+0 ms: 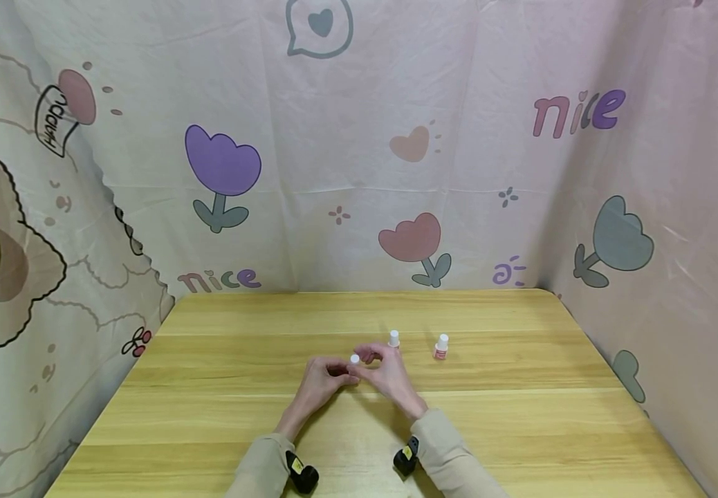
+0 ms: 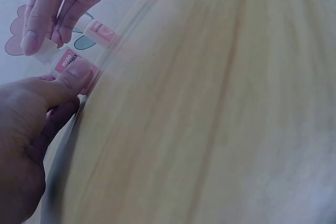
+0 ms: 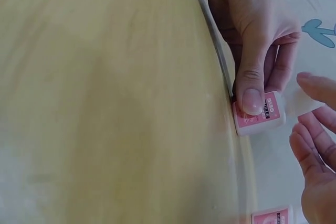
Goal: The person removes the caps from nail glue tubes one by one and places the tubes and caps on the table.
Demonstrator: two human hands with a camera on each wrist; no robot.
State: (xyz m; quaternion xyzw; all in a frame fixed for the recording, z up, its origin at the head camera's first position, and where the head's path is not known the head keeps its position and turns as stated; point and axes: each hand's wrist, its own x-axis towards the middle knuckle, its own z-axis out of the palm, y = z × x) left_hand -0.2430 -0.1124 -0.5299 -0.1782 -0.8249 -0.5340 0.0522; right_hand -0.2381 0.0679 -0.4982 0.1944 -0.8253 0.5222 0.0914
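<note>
A small white bottle with a pink label stands on the table between the two hands. My left hand grips its body, the thumb lying across the label in both wrist views. At the bottle's top, my right hand pinches the white cap between thumb and fingers. Most of the bottle is hidden by the fingers in the head view, where only the cap's top shows.
Two similar bottles stand upright farther right: one bottle just behind my right hand, partly covered by it, another bottle beyond. The wooden table ends at a patterned cloth backdrop.
</note>
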